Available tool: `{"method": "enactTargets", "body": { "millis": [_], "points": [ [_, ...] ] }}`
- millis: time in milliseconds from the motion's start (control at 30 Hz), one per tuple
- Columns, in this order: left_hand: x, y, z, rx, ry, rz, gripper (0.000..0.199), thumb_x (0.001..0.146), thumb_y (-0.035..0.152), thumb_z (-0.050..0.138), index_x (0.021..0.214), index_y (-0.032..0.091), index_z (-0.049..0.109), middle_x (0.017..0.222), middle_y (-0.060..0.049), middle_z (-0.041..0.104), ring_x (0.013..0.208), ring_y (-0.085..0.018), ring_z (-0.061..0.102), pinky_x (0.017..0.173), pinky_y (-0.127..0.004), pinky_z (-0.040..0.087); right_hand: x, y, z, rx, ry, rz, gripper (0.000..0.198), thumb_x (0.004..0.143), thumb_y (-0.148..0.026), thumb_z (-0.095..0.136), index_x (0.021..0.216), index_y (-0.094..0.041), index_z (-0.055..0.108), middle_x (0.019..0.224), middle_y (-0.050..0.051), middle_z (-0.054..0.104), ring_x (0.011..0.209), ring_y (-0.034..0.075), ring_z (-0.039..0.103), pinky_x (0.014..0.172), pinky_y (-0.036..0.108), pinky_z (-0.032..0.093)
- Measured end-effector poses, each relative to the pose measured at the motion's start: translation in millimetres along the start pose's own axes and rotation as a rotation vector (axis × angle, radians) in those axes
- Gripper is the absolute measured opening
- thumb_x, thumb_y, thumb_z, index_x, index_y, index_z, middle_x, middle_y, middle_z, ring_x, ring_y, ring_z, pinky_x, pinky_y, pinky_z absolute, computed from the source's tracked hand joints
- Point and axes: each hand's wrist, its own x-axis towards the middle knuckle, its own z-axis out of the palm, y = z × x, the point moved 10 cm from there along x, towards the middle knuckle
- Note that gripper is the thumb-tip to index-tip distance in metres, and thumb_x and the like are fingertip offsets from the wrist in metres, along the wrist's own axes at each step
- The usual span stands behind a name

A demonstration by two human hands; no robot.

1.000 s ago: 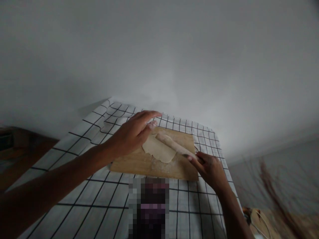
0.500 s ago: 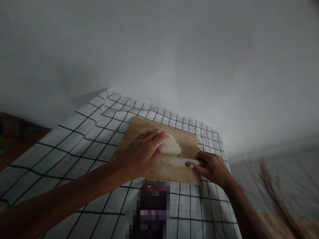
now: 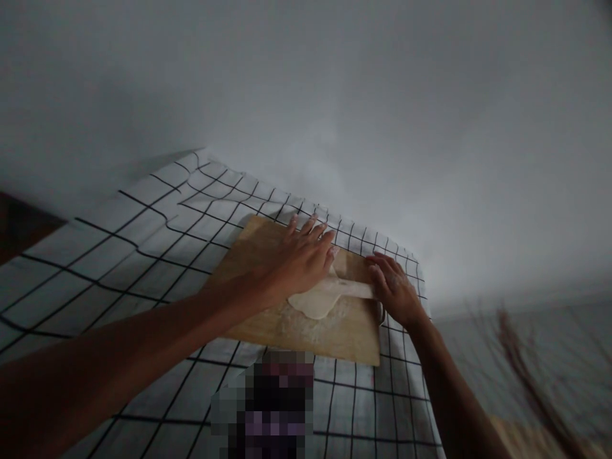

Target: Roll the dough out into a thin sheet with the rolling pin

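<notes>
A floured wooden rolling pin (image 3: 356,289) lies across a flattened piece of pale dough (image 3: 313,306). Over the pin's left part is my left hand (image 3: 308,258), open, its fingers stretched forward and apart; the palm hides that end of the pin and part of the dough. My right hand (image 3: 394,287) rests on the pin's right end with its fingers extended rather than wrapped round it. Beneath the dough is a wooden board (image 3: 253,255), dusted with flour near the dough's front edge.
The board lies on a white tablecloth with black grid lines (image 3: 157,236). A pale wall (image 3: 306,95) rises behind the table. Dry branches (image 3: 516,350) stand at the right, beyond the table. A pixelated dark patch (image 3: 275,401) covers the near middle.
The rolling pin has moved forward from the dough's near side onto it, and the dough has flattened. My left hand moved from the dough to over the pin; my right hand loosened its grip.
</notes>
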Motion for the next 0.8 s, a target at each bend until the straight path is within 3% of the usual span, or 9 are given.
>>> {"method": "enactTargets", "body": {
  "millis": [200,467,567,667,800],
  "points": [
    [-8.6,9.0,2.5,-0.017,-0.009,0.008,0.046,0.107,0.034,0.036,0.143,0.014,0.057,0.150,-0.013,0.057,0.151,-0.034,0.036,0.126,-0.063,0.017,-29.3,6.4,9.7,-0.091,-0.018,0.057,0.054,0.110,-0.043,0.027,0.155,-0.018,0.046,0.163,0.010,0.043,0.155,0.026,0.030,0.125,0.054,0.032],
    [-49.8,38.4,-14.2,-0.033,-0.024,0.036,0.047,0.105,0.034,0.040,0.146,0.017,0.055,0.157,-0.011,0.051,0.153,-0.031,0.033,0.129,-0.060,0.014,-102.6,-31.5,4.3,-0.056,0.021,0.118,0.053,0.110,-0.040,0.032,0.161,-0.028,0.037,0.165,0.004,0.039,0.156,0.027,0.027,0.124,0.058,0.031],
    [-63.0,46.5,-18.8,-0.042,-0.013,0.048,0.047,0.106,0.035,0.040,0.148,0.018,0.053,0.159,-0.010,0.048,0.155,-0.031,0.030,0.129,-0.060,0.013,-121.1,-40.9,2.6,-0.078,0.057,0.148,0.053,0.108,-0.043,0.038,0.160,-0.032,0.037,0.163,0.003,0.043,0.153,0.029,0.033,0.120,0.058,0.037],
    [-65.1,45.9,-16.6,-0.041,-0.021,0.037,0.047,0.106,0.036,0.039,0.146,0.018,0.054,0.158,-0.011,0.049,0.154,-0.031,0.032,0.128,-0.058,0.016,-115.9,-40.5,0.2,-0.104,0.084,0.136,0.050,0.107,-0.044,0.041,0.155,-0.032,0.044,0.159,0.005,0.048,0.145,0.029,0.043,0.114,0.055,0.044],
    [-44.5,32.1,-8.7,-0.010,-0.009,0.007,0.050,0.106,0.039,0.039,0.147,0.014,0.054,0.157,-0.014,0.050,0.153,-0.033,0.033,0.127,-0.060,0.018,-70.2,-26.2,0.5,-0.112,0.063,0.057,0.048,0.109,-0.044,0.034,0.150,-0.026,0.051,0.156,0.008,0.051,0.144,0.026,0.046,0.118,0.051,0.041]
  ]
}}
